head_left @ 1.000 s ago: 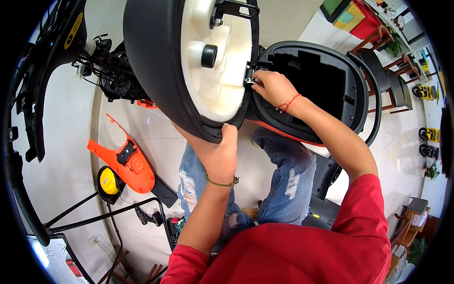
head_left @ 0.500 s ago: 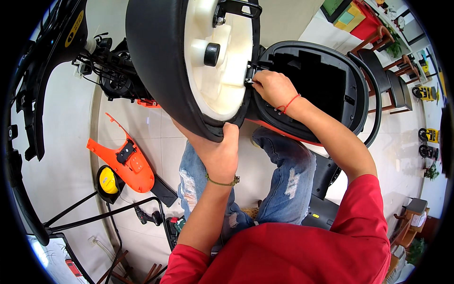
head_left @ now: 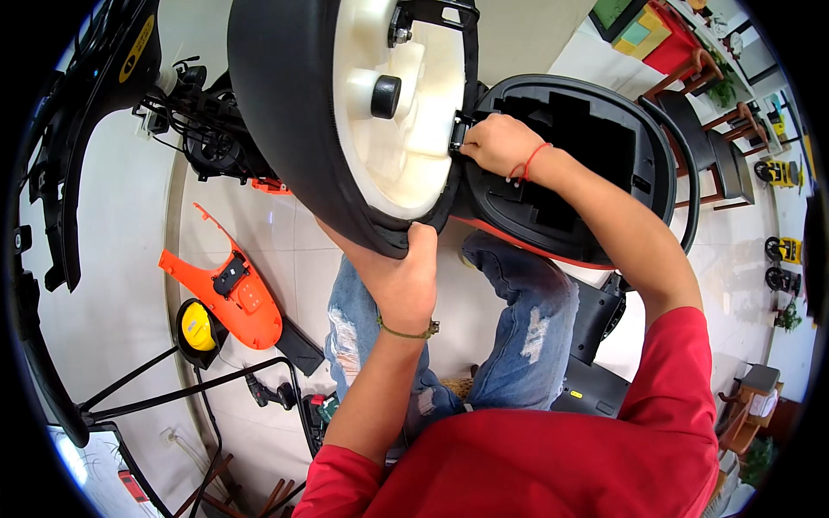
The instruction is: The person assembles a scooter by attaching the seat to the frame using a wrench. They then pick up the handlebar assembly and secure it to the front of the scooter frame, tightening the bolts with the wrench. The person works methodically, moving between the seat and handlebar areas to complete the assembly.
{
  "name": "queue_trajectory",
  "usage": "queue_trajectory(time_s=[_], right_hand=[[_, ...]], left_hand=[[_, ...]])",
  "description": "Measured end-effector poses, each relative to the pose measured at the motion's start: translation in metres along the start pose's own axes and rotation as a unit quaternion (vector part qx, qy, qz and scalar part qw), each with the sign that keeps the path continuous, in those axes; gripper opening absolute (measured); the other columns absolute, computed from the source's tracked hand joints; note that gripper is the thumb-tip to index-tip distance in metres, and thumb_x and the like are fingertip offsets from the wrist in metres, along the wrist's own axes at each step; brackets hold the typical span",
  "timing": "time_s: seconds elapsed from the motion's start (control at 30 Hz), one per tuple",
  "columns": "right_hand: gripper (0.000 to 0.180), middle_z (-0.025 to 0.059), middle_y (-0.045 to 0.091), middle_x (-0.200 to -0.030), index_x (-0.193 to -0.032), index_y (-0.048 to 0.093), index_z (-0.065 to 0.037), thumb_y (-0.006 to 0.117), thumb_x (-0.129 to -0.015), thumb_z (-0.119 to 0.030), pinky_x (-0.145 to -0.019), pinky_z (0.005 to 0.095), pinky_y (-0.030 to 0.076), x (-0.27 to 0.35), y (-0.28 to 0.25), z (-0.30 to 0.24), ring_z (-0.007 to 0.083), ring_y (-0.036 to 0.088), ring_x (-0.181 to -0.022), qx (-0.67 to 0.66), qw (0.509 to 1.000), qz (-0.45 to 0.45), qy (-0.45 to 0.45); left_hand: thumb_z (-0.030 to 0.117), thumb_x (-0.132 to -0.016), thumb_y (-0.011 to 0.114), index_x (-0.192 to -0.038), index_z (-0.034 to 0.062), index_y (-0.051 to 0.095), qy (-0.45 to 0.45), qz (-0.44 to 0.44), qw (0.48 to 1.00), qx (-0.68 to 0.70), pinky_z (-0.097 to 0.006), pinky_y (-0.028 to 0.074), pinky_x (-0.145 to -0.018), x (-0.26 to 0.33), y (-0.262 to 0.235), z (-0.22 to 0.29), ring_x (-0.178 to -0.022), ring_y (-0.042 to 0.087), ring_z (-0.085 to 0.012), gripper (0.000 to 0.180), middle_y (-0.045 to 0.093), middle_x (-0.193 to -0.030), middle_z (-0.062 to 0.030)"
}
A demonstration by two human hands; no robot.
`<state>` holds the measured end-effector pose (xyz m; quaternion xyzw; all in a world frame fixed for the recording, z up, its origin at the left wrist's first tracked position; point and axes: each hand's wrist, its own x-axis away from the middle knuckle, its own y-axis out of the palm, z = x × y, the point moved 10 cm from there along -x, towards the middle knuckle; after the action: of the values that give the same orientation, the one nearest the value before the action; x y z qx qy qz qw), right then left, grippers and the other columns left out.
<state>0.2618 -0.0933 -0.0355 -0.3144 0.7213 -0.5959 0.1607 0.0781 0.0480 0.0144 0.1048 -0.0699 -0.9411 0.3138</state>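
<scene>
A black scooter seat (head_left: 281, 112) stands tipped up on its side, its pale plastic underside (head_left: 406, 164) facing right. My left hand (head_left: 406, 276) grips the seat's lower tip, thumb over the rim. A black metal hinge (head_left: 460, 129) joins the seat to the black storage bucket (head_left: 661, 164) at its right. At that hinge my right hand (head_left: 505, 147) is closed in a pinch, fingertips against the metal; what lies between them is too small and hidden to make out. A round black rubber bumper (head_left: 386, 97) sticks out of the seat's underside.
Left on the floor lie an orange body panel (head_left: 246, 302), a yellow-and-black round part (head_left: 198, 328) and a cordless drill (head_left: 268, 393). Exposed scooter front parts with wiring (head_left: 211, 129) stand behind. A black curved rail (head_left: 691, 173) rounds the bucket; chairs (head_left: 725, 147) stand farther right.
My right hand has shifted slightly up along the hinge, and its forearm has swung a little to the right. My left hand keeps its hold on the seat.
</scene>
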Motion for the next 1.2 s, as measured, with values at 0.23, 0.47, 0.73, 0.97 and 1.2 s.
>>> queue_trajectory(time_s=[0.23,0.47,0.73,0.97,1.2], right_hand=[[0.027,0.0184,0.063,-0.064,-0.08,0.067,0.002,0.064,-0.087,-0.024,-0.064,0.0391,0.051,-0.011,0.004,0.004,0.0306,0.064,-0.061,-0.099,0.991,-0.089,0.011],[0.029,0.0206,0.066,-0.072,-0.084,0.067,0.003,0.062,-0.086,-0.025,-0.076,0.0398,0.051,-0.004,0.001,0.001,0.0352,0.066,-0.074,-0.112,0.989,-0.091,0.03],[0.032,0.0065,0.056,-0.059,-0.072,0.058,0.0,0.065,-0.089,-0.026,-0.05,0.0313,0.043,-0.012,0.015,0.021,0.0133,0.053,-0.052,-0.217,0.966,-0.125,0.069],[0.034,0.0034,0.056,-0.059,-0.077,0.061,-0.002,0.062,-0.091,-0.032,-0.043,0.028,0.039,-0.002,0.03,0.025,0.012,0.048,-0.047,-0.269,0.923,-0.222,0.16],[0.03,0.0152,0.063,-0.07,-0.082,0.064,0.001,0.062,-0.089,-0.028,-0.064,0.0345,0.05,0.041,-0.047,0.01,0.0257,0.061,-0.062,-0.122,0.99,0.054,0.035]], left_hand=[[-0.004,-0.069,0.056,-0.143,-0.0071,0.014,-0.01,0.013,1.0,0.017,-0.035,0.021,-0.11,0.004,-0.003,-0.004,-0.127,0.033,-0.0262,0.085,0.031,-0.139,-0.0192],[-0.003,-0.071,0.058,-0.142,-0.0085,0.017,-0.023,0.025,0.999,0.003,-0.035,0.023,-0.109,0.007,-0.007,-0.011,-0.126,0.035,-0.0265,0.083,0.034,-0.138,-0.0197],[-0.012,-0.077,0.052,-0.121,-0.0081,0.046,0.048,0.044,0.997,-0.037,-0.028,0.041,-0.093,0.01,-0.011,-0.008,-0.101,0.053,-0.0158,0.045,0.056,-0.114,-0.0087],[-0.011,-0.076,0.054,-0.124,-0.008,0.043,0.053,0.045,0.996,-0.054,-0.028,0.041,-0.094,0.01,-0.009,-0.002,-0.102,0.053,-0.0167,0.049,0.054,-0.117,-0.0101],[-0.009,-0.077,0.053,-0.132,-0.0067,0.037,0.038,0.042,0.998,0.006,-0.03,0.037,-0.1,0.001,-0.013,-0.001,-0.111,0.05,-0.0187,0.057,0.049,-0.126,-0.012]])
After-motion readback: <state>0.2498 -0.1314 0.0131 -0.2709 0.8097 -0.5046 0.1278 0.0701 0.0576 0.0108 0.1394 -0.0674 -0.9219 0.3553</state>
